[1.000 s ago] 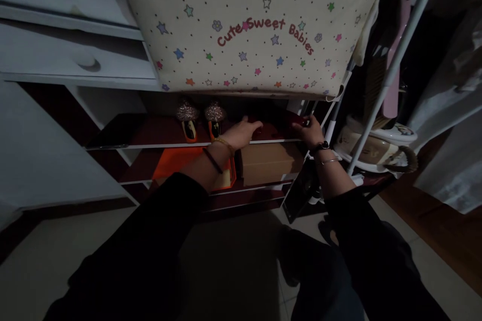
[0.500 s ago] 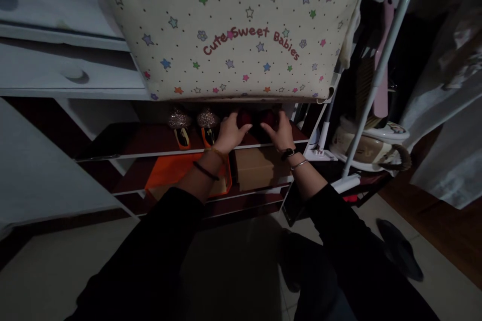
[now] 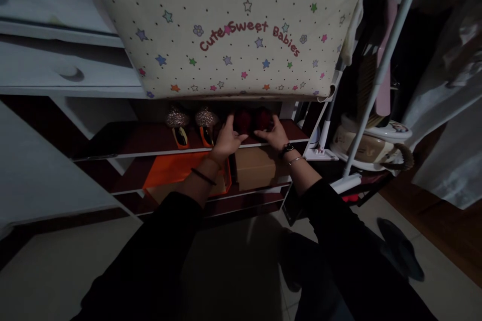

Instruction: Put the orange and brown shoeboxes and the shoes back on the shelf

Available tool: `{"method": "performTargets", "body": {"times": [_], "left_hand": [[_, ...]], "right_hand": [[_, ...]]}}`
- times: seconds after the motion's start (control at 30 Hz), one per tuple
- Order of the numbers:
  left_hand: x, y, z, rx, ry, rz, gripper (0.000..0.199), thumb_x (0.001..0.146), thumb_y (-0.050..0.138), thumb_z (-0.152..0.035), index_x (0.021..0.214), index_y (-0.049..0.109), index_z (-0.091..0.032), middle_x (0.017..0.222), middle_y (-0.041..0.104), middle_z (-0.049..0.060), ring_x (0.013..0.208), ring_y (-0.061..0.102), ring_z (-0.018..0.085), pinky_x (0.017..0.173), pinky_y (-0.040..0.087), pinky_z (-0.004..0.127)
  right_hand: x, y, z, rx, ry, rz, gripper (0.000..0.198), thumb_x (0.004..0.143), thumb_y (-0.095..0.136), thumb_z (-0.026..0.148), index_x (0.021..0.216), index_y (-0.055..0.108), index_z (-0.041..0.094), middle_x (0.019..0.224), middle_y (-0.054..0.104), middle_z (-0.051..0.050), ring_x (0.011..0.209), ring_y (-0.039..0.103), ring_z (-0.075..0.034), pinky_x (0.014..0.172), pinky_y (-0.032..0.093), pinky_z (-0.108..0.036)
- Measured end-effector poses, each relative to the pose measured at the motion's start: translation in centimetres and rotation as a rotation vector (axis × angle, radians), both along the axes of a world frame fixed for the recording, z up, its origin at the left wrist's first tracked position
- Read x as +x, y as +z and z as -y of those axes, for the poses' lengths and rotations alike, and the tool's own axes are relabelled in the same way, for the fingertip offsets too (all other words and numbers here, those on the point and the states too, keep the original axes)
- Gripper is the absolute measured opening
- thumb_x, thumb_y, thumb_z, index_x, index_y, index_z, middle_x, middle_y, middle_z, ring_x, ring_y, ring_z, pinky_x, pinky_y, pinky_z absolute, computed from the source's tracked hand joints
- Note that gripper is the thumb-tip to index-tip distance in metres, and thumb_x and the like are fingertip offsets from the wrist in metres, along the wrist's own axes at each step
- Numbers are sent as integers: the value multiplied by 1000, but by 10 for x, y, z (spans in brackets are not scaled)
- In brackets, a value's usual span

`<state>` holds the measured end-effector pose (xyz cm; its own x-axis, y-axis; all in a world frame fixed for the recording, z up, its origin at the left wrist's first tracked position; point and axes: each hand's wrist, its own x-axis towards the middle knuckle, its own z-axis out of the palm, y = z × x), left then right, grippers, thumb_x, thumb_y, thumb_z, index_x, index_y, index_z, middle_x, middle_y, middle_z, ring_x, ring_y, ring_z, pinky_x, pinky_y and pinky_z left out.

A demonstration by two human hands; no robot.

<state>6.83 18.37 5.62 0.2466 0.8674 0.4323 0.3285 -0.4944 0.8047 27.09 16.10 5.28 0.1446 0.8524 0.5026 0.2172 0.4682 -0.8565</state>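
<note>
Two dark red shoes (image 3: 243, 122) stand side by side on the upper shelf (image 3: 150, 138), their heel ends toward me. My left hand (image 3: 228, 136) cups the left shoe, fingers along its outer side and thumb at its near end. Around the right one (image 3: 263, 119) my right hand (image 3: 274, 134) is placed in mirror fashion, thumb pointing inward. The far fingers of both hands are partly hidden, and the dim light blurs the shoes' outlines. Just left of them stands a pair of glittery high heels (image 3: 206, 118) with orange-edged heels.
A star-patterned fabric basket (image 3: 241, 72) overhangs the shelf closely. Below are an orange box (image 3: 169, 173) and a brown cardboard box (image 3: 256, 168). To the right are a white pole (image 3: 376, 83), a pink-handled brush (image 3: 384, 80) and a lidded pot (image 3: 354, 145). A dark slipper (image 3: 401, 251) lies on the floor.
The red shoes now sit closer together and show more plainly. My right hand has shifted slightly left, and both hands have come a little lower in view.
</note>
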Motion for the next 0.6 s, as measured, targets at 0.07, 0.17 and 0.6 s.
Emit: {"method": "performTargets", "body": {"times": [0.07,0.17,0.6], "left_hand": [[1,0,3,4,20,-10,95,80,76,-18,164,30,-12,86,67,3,64,55,12,71,48,27],[3,-1,7,26,53,-53,92,82,75,-18,162,31,-8,65,52,-6,57,46,12,64,41,26],[4,-12,-1,87,59,26,95,78,77,-17,162,33,-11,83,62,2,62,50,12,68,45,27]], "right_hand": [[-4,-5,-3,13,2,-6,98,57,93,54,136,47,21,119,70,-9,95,69,-21,82,60,-33],[-4,-10,-5,36,4,11,97,58,94,55,137,48,21,121,71,-9,95,70,-21,83,60,-33],[-1,-15,-3,33,-5,39,101,60,95,58,143,49,22,121,71,-10,108,70,-26,94,60,-40]]}}
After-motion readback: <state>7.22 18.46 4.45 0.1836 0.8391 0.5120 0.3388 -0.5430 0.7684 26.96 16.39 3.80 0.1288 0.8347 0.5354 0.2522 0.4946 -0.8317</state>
